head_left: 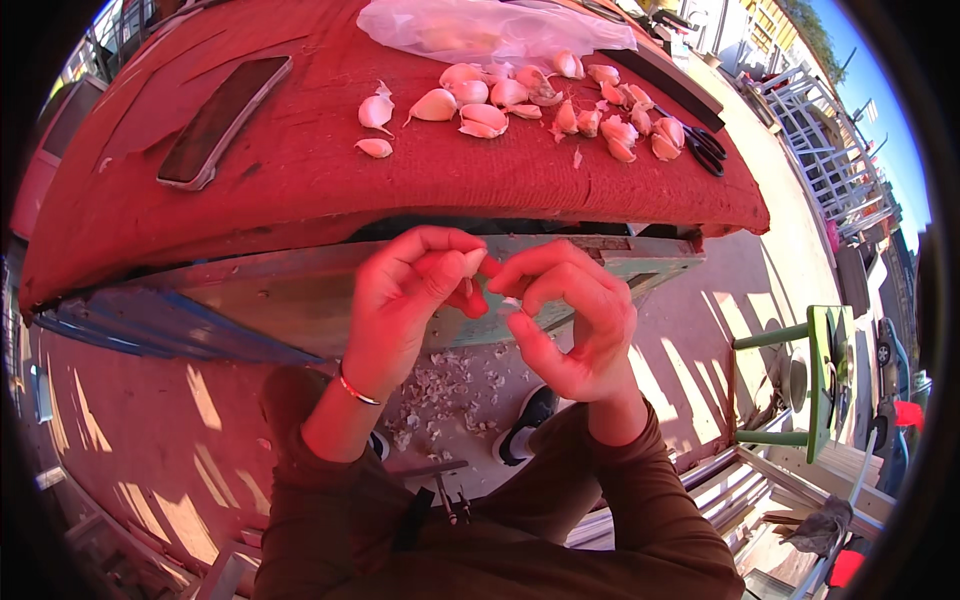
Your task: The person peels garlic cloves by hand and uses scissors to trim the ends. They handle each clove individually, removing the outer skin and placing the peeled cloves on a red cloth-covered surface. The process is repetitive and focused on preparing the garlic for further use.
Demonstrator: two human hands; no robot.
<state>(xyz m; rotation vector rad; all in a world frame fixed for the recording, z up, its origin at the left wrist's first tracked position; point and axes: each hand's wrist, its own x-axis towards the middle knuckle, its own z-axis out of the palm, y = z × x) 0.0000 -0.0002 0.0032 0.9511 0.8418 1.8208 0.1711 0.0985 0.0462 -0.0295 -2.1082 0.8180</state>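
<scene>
In front of the table edge, my left hand point(405, 300) is closed in a pinch. A small pale garlic clove point(474, 263) shows at its fingertips, mostly covered by the fingers. Close beside it, my right hand point(580, 315) curls thumb and fingers about a whitish flake of garlic skin point(510, 304). On the red-covered table point(300, 180) beyond lie several unpeeled garlic cloves point(433, 105), some loose and some clustered. A single clove point(374, 148) rests nearest the table's front edge.
A phone point(222, 122) lies at the table's left. Behind the cloves spreads a translucent plastic bag point(490, 28). Black-handled scissors point(705, 150) sit right of the cloves. Peelings point(440, 400) litter the floor between my feet. A green stool point(820, 380) stands at the right.
</scene>
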